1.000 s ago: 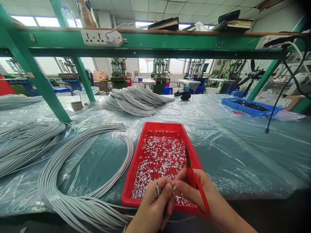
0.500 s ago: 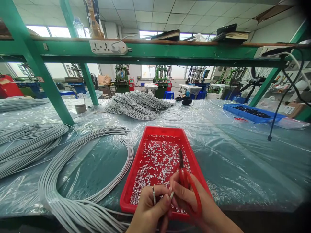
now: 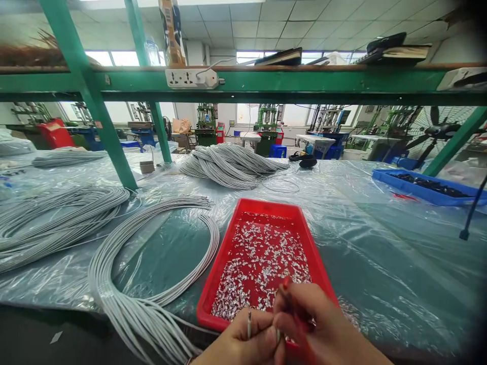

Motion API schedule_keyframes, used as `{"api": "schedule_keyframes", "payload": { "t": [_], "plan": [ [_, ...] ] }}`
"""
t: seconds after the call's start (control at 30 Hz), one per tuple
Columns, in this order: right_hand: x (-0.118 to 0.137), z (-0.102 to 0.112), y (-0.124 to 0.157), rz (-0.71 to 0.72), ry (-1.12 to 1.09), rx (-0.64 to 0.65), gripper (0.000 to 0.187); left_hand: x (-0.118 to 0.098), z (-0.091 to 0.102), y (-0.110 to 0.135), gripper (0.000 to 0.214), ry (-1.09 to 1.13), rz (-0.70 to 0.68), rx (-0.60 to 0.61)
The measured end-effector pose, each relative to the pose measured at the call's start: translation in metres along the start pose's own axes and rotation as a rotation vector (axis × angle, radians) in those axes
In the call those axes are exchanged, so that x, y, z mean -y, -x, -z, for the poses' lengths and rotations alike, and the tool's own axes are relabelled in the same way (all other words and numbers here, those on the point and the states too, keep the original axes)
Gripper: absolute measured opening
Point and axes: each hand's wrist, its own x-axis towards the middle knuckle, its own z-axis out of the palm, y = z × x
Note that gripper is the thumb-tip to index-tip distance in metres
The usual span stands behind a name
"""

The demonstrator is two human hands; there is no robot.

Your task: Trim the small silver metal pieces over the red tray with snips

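Note:
My left hand (image 3: 243, 339) is closed on a thin grey cable (image 3: 249, 325), whose short stripped-looking end sticks up between the fingers. My right hand (image 3: 323, 317) is closed around red-handled scissors (image 3: 304, 332), which are smeared by motion; their blades do not show. The right thumb and forefinger meet the left fingertips at another pale piece of cable. Both hands are over the near edge of a red tray (image 3: 213, 284), strewn with small silvery foil scraps (image 3: 262, 253). Left of it, a curved bundle of grey cables (image 3: 114, 296) runs toward my left hand.
More grey cable coils (image 3: 61, 220) lie at the left, and a large cable heap (image 3: 232, 165) lies behind the tray. A blue tray (image 3: 429, 188) of black parts stands at the right. A green frame (image 3: 266, 83) with a power strip (image 3: 192, 78) spans the table.
The view has swung left, shifting things rightward. The scissors, whose blades pointed up and away over the tray, have turned in my right hand so that the blades are out of sight.

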Motion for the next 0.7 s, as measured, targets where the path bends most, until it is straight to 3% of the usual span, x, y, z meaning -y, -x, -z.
{"api": "schedule_keyframes", "payload": {
  "t": [0.1,0.17,0.37,0.43,0.53,0.7],
  "plan": [
    [0.003,-0.001,0.002,-0.249,-0.478,-0.076,0.040,-0.002,-0.008,0.000,0.048,-0.140,-0.113,-0.135],
    [0.002,-0.003,0.003,-0.308,-0.674,-0.061,0.043,-0.001,-0.011,0.000,0.049,-0.137,-0.168,-0.242],
    [-0.014,-0.005,-0.003,-0.287,-1.155,0.356,0.038,-0.005,-0.016,0.002,0.050,-0.236,-0.270,-0.419],
    [-0.019,-0.006,-0.005,-0.294,-1.259,0.426,0.035,-0.007,-0.017,0.003,0.052,-0.245,-0.261,-0.430],
    [-0.013,-0.006,-0.002,-0.316,-1.218,0.280,0.028,-0.005,-0.015,0.001,0.051,-0.278,-0.237,-0.457],
    [0.011,0.001,0.012,-0.240,-0.662,-0.090,0.049,0.002,-0.012,-0.001,0.047,-0.349,-0.252,-0.489]
  ]
}}
